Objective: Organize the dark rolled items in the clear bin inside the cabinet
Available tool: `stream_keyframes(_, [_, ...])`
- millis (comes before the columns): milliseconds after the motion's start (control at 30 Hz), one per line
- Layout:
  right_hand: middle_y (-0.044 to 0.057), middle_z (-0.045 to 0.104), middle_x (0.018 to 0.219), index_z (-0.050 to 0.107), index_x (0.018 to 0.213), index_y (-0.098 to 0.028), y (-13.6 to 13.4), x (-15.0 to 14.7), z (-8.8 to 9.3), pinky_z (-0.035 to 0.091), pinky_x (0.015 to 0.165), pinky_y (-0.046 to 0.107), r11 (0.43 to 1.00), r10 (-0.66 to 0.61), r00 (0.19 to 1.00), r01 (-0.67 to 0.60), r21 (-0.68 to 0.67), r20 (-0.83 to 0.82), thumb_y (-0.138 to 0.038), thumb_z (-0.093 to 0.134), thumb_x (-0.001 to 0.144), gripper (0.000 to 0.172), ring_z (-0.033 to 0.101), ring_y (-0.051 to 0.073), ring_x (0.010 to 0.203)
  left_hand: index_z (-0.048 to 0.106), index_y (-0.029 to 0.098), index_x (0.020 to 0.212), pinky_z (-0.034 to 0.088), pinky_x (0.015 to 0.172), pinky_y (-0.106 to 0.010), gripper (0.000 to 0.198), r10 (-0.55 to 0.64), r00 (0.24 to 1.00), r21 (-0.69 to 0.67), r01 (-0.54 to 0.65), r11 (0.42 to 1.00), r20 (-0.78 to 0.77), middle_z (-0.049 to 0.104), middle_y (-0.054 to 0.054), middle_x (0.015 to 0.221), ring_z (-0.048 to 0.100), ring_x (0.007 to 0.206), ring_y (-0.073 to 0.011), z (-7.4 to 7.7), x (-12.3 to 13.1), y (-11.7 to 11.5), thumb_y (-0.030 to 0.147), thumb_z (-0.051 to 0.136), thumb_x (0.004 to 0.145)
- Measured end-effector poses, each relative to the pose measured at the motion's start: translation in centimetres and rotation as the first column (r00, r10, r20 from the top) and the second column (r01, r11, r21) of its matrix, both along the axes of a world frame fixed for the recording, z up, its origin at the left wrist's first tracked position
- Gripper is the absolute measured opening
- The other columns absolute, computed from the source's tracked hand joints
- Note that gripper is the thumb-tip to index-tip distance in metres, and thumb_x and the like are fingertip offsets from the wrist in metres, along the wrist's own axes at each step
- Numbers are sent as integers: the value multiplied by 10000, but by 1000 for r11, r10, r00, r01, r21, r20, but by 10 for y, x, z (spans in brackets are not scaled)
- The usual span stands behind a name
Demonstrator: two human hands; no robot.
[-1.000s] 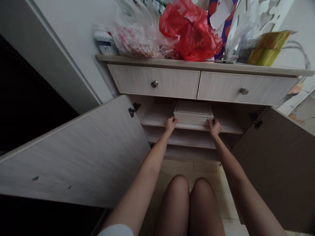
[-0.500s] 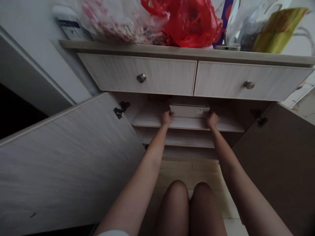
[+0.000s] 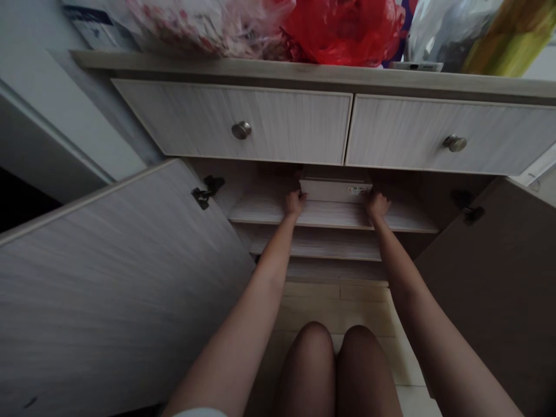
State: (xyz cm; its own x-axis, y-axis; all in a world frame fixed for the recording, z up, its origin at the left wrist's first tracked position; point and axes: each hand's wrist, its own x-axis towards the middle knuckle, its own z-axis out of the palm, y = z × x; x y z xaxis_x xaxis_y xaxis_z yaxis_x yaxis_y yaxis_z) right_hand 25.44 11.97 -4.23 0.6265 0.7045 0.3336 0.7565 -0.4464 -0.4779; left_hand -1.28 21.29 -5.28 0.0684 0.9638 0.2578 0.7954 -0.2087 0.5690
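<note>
A pale box (image 3: 332, 190) with a small coloured label near its right end sits on the upper shelf (image 3: 332, 213) inside the cabinet. Its back part lies in shadow under the drawers. My left hand (image 3: 295, 202) is closed at the box's left front corner, fingers curled against its side. At the right front corner my right hand (image 3: 377, 204) grips the other side, its fingertips partly hidden. Both arms reach forward between the two swung-out doors.
The left door (image 3: 130, 289) and right door (image 3: 490, 289) stand wide on either side. Above are two drawers with round knobs (image 3: 241, 130). A red plastic bag (image 3: 343, 32), a clear bag (image 3: 208, 29) and a phone (image 3: 416, 66) rest on the top. Lower shelves (image 3: 334, 249) lie beneath.
The box has gone slightly deeper into the shelf, with both hands still at its sides. My view has shifted a little closer to the cabinet.
</note>
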Motion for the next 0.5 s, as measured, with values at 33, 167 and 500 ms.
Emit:
stream_keyframes(33, [202, 722, 1005, 730, 1082, -144, 1, 0, 0, 407, 925, 456, 1000, 0, 1000, 0, 0, 3, -444, 531, 959, 380, 668, 311, 986, 719, 132, 1033, 437, 793, -281, 229, 1, 1000, -2, -1, 1000, -4, 728, -155, 1000, 658, 948, -231, 0, 0, 1, 283, 578, 936])
stream_keyframes(167, [210, 723, 1005, 733, 1059, -130, 5, 1, -1, 402, 933, 461, 1000, 2, 1000, -1, -26, 13, -472, 552, 945, 403, 668, 317, 985, 717, 135, 1013, 439, 795, -289, 217, -7, 1000, 8, 7, 1000, 3, 729, -145, 993, 652, 940, -226, 0, -1, 3, 274, 569, 935])
stream_keyframes(500, [236, 694, 1099, 683, 1139, -92, 1, -2, 13, 369, 1006, 490, 995, 2, 998, -8, -95, -58, -480, 571, 928, 455, 620, 340, 1126, 721, 90, 962, 508, 819, -315, 221, 52, 943, -193, 13, 981, 329, 735, -172, 1022, 676, 1017, -276, 12, 2, -6, 281, 648, 878])
